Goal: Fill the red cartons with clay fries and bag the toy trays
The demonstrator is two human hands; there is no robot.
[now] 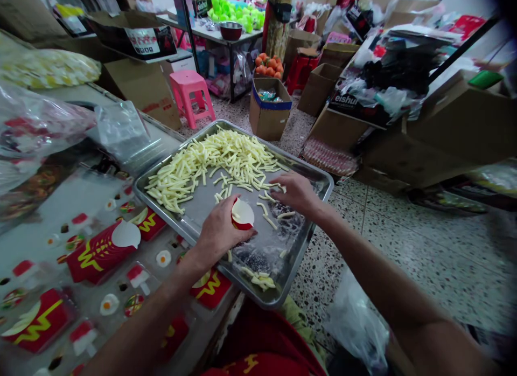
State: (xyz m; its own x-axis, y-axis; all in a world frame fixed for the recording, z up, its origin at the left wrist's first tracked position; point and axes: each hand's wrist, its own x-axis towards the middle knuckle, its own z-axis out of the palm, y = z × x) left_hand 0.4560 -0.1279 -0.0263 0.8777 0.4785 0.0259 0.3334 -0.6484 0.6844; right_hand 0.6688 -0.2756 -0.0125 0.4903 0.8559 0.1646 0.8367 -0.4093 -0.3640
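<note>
Fry cup: the red cup (244,212) sits over the middle of the tray (197,206), tilted so its white inside shows.
Left hand: the left hand (218,228) grips the cup from 8 o'clock.
Right hand: the right hand (297,193), at 2 o'clock on the tray, has bent fingers at loose fries; whether it grips any, I cannot tell.
Fries: pale yellow fries (232,155), thin and slightly curved, heaped from 10 to 1 o'clock; a few lie at 6.
Cartons: red cartons (95,252) with yellow zigzags like a W, on the table (32,220) at 8 o'clock.
Lettering: "eishu", last letters unclear, on a black box (341,102) at 2 o'clock.
</note>
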